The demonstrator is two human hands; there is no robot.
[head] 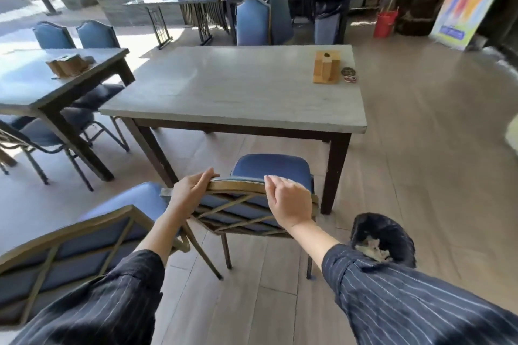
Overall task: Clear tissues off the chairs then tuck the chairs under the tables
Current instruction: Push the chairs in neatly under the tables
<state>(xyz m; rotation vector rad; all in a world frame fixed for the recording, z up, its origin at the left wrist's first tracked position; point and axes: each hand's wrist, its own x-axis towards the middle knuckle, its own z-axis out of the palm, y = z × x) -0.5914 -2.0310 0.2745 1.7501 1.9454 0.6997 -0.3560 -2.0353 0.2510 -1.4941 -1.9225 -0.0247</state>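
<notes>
A blue padded chair (273,168) with a gold frame stands in front of me, facing the grey table (238,95). Its seat is bare and sits just outside the table's near edge. My left hand (190,190) grips the left end of the backrest's top rail. My right hand (290,202) rests curled over the right end of the same rail. A second blue chair (84,238) stands to my lower left, apart from the table, with its backrest toward me. Crumpled white tissue (371,251) shows inside a black bag (384,238) hanging by my right arm.
A wooden holder (326,66) and a round coaster (349,73) sit on the table's far right. Another table (42,84) with blue chairs stands at left. More chairs (253,22) stand behind the grey table; a red bucket (385,24) at back right. Open floor lies to the right.
</notes>
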